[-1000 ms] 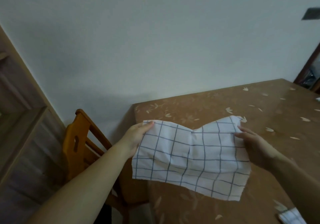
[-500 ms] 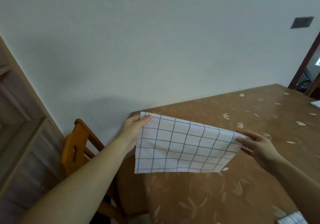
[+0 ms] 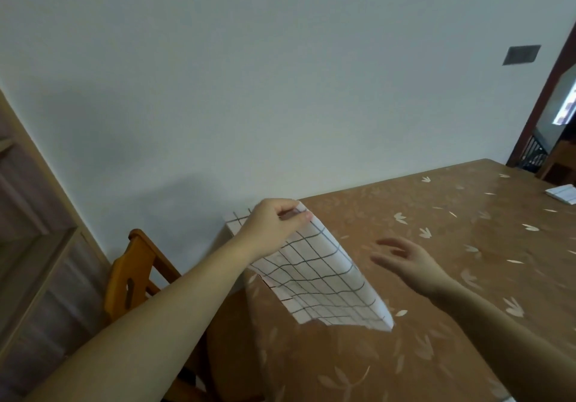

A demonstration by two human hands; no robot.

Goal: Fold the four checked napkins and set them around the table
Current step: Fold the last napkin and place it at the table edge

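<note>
My left hand (image 3: pixel 274 228) pinches the top corners of a white napkin with a dark check (image 3: pixel 321 283), which hangs folded over the near left corner of the table (image 3: pixel 436 246). Just right of the cloth, my right hand (image 3: pixel 405 261) hovers above the brown tablecloth with fingers spread and loose, holding nothing. A second folded checked napkin (image 3: pixel 562 194) lies at the table's far right edge.
An orange wooden chair (image 3: pixel 137 274) stands against the table's left side. Behind the table is a pale wall, and a wooden shelf unit (image 3: pixel 28 246) fills the left. A dark doorway (image 3: pixel 554 115) opens at the far right.
My right hand has let go of the napkin and drawn back to the right. My left hand has brought the corners together, so the cloth now hangs doubled from it.
</note>
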